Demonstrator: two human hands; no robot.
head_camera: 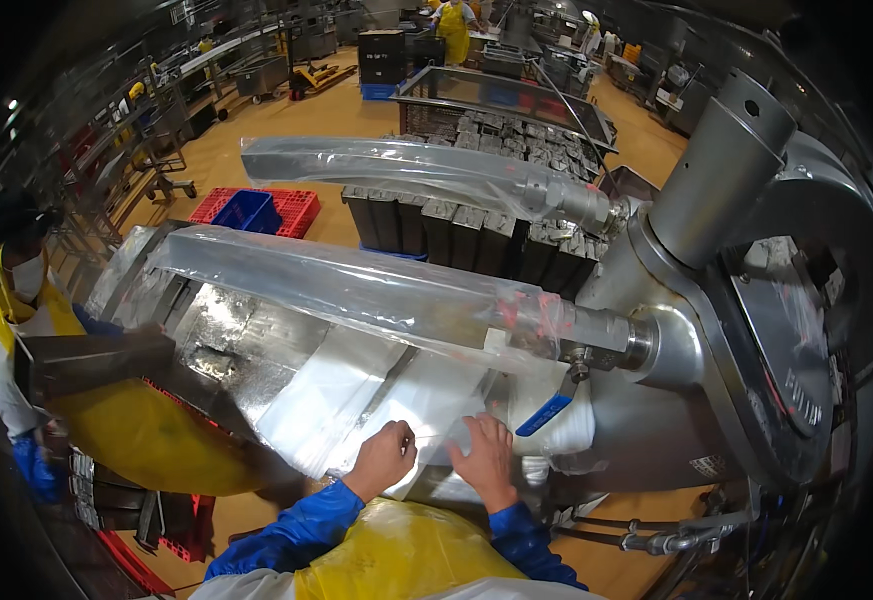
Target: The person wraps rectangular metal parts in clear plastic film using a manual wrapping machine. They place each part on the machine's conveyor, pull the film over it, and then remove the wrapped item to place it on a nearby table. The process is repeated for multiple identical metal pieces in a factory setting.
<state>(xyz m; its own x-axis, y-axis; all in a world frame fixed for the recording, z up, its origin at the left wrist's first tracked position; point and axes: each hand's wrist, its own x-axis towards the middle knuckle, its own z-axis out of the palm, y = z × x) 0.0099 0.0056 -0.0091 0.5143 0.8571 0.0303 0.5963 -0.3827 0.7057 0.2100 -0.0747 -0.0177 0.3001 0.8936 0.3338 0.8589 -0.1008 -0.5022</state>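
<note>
In front of me, my left hand (385, 459) is curled at the near edge of a stack of translucent plastic bags (436, 386). Whether its fingers pinch the film cannot be made out. To the right, my right hand (486, 459) lies against the same bags with its thumb apart from the fingers. Another stack of plastic bags (324, 382) lies to the left on the metal work surface (230, 330). Just beyond both hands runs a long metal tube wrapped in clear plastic (361, 281). A blue valve lever (545, 415) slants down near my right hand.
A second wrapped tube (384, 159) lies farther back, beside rows of metal moulds (455, 225). The large steel machine (695, 330) fills the right. A co-worker in a yellow apron (38, 307) stands left, near a metal trough (98, 360). A blue crate (249, 212) sits on a red pallet (301, 210).
</note>
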